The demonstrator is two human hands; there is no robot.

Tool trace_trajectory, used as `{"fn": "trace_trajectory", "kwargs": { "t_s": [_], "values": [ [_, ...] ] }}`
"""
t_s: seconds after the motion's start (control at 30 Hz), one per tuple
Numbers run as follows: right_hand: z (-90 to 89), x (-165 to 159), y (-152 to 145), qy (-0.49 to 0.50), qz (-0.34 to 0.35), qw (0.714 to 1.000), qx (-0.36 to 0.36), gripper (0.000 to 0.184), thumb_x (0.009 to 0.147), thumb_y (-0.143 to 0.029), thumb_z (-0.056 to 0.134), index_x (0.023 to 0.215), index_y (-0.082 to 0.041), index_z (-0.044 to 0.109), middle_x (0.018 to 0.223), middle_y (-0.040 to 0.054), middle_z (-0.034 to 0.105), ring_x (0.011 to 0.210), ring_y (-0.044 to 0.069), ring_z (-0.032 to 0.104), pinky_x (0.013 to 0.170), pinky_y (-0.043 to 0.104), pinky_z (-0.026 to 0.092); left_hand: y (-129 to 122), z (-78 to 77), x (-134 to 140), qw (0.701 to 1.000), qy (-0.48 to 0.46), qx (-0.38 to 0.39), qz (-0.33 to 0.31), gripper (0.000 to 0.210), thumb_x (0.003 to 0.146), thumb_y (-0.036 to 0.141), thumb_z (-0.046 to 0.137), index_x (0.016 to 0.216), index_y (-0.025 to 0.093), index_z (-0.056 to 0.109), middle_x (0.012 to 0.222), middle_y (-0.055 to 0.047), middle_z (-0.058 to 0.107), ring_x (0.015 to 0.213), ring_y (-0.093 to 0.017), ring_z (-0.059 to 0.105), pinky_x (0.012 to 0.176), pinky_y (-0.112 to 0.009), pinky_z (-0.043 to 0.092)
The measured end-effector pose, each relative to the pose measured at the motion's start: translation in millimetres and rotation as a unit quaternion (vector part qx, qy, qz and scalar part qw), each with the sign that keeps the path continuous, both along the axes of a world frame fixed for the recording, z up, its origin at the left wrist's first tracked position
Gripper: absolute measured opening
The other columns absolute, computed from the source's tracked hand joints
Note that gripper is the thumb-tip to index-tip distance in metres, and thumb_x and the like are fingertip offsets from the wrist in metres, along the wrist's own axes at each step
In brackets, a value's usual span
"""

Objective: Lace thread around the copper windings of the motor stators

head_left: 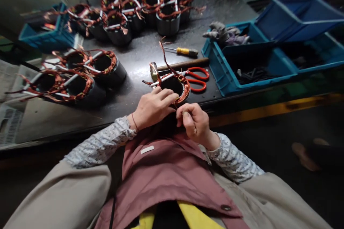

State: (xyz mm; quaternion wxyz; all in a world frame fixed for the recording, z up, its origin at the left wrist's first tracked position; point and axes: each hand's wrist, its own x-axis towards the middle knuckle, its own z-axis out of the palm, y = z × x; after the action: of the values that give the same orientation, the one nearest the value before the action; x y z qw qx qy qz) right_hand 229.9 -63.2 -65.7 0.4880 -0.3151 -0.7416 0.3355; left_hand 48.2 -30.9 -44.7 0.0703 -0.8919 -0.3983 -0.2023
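A motor stator [185, 94] with copper windings and white sleeves stands upright at the bench's near edge. My left hand [156, 105] lies over its near-left rim, fingers bent against the winding. Just right of it, my right hand [195, 120] is closed in a pinch below the rim. A thin strand seems to run from the winding into that pinch; its kind is unclear. Behind the stator are red-handled scissors [197, 78], partly hidden by it, and a hammer [182, 65]. Farther back lies a screwdriver [185, 51] with a yellow and black handle.
Several more wound stators stand in groups at left [99, 93] and at the back [168, 25]. A divided blue bin [223, 68] at right holds dark small parts and grey gloves [225, 34]. Another blue bin [45, 39] sits far left. Someone's foot [306, 155] shows at right.
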Motion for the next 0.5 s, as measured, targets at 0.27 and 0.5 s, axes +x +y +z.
{"fn": "trace_trajectory", "kwargs": {
  "t_s": [0.27, 0.5],
  "values": [
    [-12.8, -23, -17, -0.053, -0.055, 0.995, 0.062, 0.013, 0.086, -0.009, 0.039, 0.082, -0.021, 0.043, 0.065, -0.0041, 0.045, 0.051, 0.010, 0.045, 0.050, 0.023, 0.039, 14, -26.9, -8, 0.992, -0.105, -0.029, -0.066, 0.021, 0.094, 0.031, 0.053, 0.086, 0.024, 0.071, 0.086, -0.002, 0.072, 0.079, -0.016, 0.051, 0.067, -0.027, 0.043],
    [-3.3, 13, 6, -0.032, -0.068, 0.988, 0.137, 0.026, 0.092, -0.006, 0.045, 0.111, -0.021, 0.056, 0.113, 0.0108, 0.062, 0.074, 0.013, 0.064, 0.063, 0.029, 0.055, 15, -13.8, -29, 0.999, -0.048, 0.010, -0.022, 0.034, 0.092, 0.029, 0.056, 0.121, 0.012, 0.059, 0.117, -0.014, 0.067, 0.103, -0.022, 0.058, 0.089, -0.035, 0.049]
  ]
}}
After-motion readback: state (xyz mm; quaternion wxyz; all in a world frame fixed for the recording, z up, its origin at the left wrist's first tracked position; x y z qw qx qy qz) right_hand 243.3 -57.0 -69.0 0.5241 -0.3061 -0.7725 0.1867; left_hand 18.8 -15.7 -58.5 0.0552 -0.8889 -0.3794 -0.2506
